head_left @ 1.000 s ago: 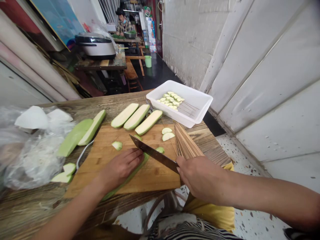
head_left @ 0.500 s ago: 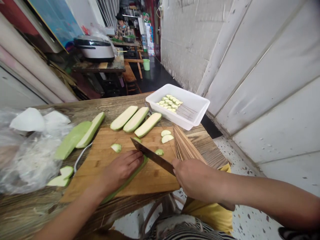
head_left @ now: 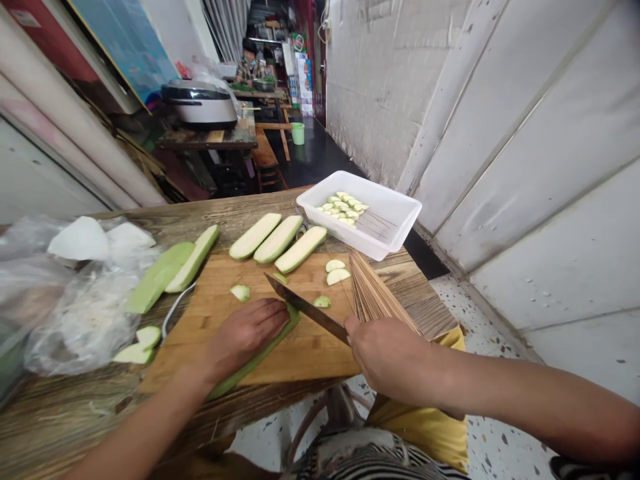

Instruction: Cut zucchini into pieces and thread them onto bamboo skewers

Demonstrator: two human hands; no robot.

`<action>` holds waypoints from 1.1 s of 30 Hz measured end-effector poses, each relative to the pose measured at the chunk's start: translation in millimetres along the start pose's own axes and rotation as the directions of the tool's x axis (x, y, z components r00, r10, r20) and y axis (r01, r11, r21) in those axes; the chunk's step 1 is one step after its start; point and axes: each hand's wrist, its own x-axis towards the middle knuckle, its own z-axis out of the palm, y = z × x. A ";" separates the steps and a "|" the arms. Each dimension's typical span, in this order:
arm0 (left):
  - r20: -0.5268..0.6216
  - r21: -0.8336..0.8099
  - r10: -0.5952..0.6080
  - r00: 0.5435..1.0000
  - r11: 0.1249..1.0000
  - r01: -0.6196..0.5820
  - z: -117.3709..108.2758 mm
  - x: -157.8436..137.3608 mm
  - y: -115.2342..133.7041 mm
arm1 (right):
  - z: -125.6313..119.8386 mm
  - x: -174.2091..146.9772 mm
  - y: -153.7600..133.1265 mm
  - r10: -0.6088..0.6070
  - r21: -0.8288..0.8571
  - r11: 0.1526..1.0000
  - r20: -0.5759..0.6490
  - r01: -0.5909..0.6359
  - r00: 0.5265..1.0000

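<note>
My left hand (head_left: 253,331) presses a long green squash half (head_left: 260,360) onto the wooden cutting board (head_left: 195,333), its fingers curled over the far end. In my right hand (head_left: 383,350) is a kitchen knife (head_left: 310,310), its blade slanting across that end of the squash, close by my left fingertips. Small cut end pieces (head_left: 241,293) lie about the board. Two pale slices (head_left: 337,276) rest at its right side by a thin skewer. Several squash halves (head_left: 255,237), cut face up, lie along the board's far edge.
A white plastic tub (head_left: 395,230) with skewered slices stands at the table's far right. A bundle of wooden skewers (head_left: 377,293) lies right of the board. Plastic bags (head_left: 75,327) and more squash pieces (head_left: 160,277) are on the left. A person (head_left: 250,63) sits at a table farther back.
The whole view has shifted slightly, with things appearing a little further right. My hands, the knife and the squash keep nearly the same arrangement on the board.
</note>
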 end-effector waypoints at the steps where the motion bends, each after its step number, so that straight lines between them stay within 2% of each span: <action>1: 0.015 -0.018 -0.010 1.000 1.000 0.010 0.0 -0.6 -0.8 | -0.9 -0.9 -0.5 -0.001 -0.006 1.000 0.008 0.001 1.000; 6: 0.071 -0.051 -0.062 0.996 0.997 0.066 1.9 -1.7 -2.5 | -0.2 -3.8 -2.0 -0.024 -0.055 0.998 -0.025 0.023 0.999; 16: -0.109 0.065 0.066 0.992 0.996 -0.059 9.4 -1.7 -3.3 | -2.5 -2.6 -2.6 -0.038 -0.051 0.998 0.006 0.038 0.999; 27: -0.114 0.077 0.073 0.991 0.995 -0.064 3.3 3.6 0.5 | -4.2 16.5 -1.5 -0.047 0.060 0.997 0.072 0.043 0.996; 30: -0.096 0.058 0.082 0.992 0.995 -0.076 1.0 0.6 -1.0 | -6.0 18.2 -3.5 -0.014 0.061 0.998 0.100 0.008 0.995; 33: -0.108 0.044 0.084 0.991 0.996 -0.080 0.8 -3.3 -1.7 | -8.0 14.9 -6.0 0.008 0.057 0.998 0.079 -0.013 0.997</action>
